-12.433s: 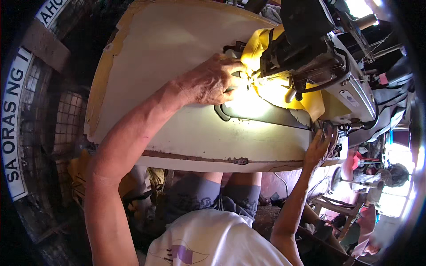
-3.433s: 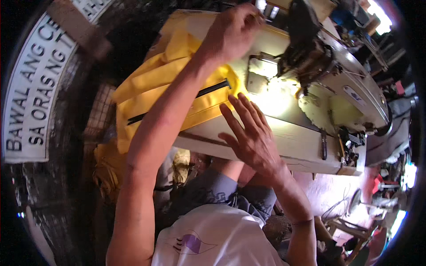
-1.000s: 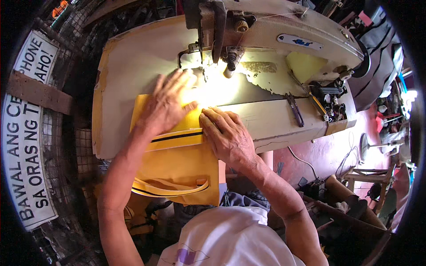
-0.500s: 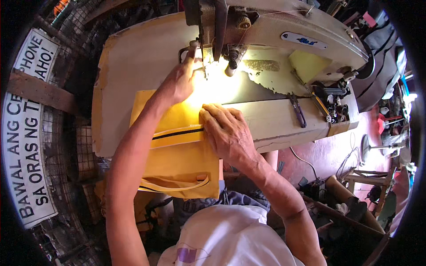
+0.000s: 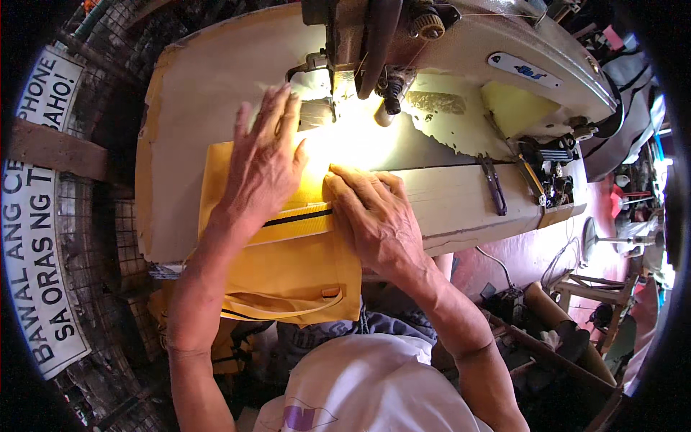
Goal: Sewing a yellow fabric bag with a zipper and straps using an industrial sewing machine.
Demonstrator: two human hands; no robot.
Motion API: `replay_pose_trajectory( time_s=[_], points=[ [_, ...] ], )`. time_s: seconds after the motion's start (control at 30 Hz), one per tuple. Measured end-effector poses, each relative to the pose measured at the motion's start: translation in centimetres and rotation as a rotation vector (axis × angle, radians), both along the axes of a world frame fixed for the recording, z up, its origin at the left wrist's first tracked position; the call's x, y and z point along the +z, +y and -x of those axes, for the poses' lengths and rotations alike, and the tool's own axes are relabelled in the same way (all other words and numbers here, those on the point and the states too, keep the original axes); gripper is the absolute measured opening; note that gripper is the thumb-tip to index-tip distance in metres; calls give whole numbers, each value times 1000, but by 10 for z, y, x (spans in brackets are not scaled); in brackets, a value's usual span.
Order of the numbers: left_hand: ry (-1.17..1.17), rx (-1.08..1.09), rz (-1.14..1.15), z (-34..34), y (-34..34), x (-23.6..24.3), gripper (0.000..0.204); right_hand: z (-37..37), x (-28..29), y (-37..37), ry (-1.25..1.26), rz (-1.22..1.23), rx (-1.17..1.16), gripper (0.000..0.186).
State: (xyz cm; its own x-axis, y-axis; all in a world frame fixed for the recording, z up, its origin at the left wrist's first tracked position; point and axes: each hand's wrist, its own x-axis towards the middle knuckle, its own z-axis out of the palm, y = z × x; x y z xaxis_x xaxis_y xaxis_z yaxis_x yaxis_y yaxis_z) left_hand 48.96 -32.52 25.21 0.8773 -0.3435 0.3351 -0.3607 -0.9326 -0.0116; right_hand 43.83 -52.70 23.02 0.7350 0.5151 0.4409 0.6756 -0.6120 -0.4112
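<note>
My left hand is raised over the yellow fabric, its fingers spread and slightly blurred, left of the presser foot area. At the fabric's right edge my right hand is closed on it, fingers bent and close together; its thumb is hidden. The fabric carries a black-striped yellow band and a strap loop lower down, and it hangs off the table toward my lap. Bright lamplight washes out the needle area of the sewing machine, so the stitching spot cannot be made out.
On the sewing table, to the right, lie dark thread snips, a yellow-handled screwdriver and a small tray of metal parts. A wire grid with a white sign stands at the left. A wooden stool is at the right.
My left hand has come away from the lever beside the needle and moved down and left over the fabric, fingers spreading. My right hand stays on the fabric. The view has shifted slightly.
</note>
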Motion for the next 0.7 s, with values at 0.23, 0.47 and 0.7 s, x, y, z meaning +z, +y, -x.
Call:
replay_pose_trajectory(
  time_s=[0.23, 0.47, 0.7],
  points=[
    [55, -252, 359, -2, -15, -11, 30, -4, 0, 2, 18, 8, -9, 44],
    [-19, -377, 276, -14, -8, -20, 20, -6, -1, 3, 66, 44, -30, 47],
    [-25, -344, 336, -16, -9, -22, 25, -8, 0, 5, 63, 15, -42, 46]
  ],
)
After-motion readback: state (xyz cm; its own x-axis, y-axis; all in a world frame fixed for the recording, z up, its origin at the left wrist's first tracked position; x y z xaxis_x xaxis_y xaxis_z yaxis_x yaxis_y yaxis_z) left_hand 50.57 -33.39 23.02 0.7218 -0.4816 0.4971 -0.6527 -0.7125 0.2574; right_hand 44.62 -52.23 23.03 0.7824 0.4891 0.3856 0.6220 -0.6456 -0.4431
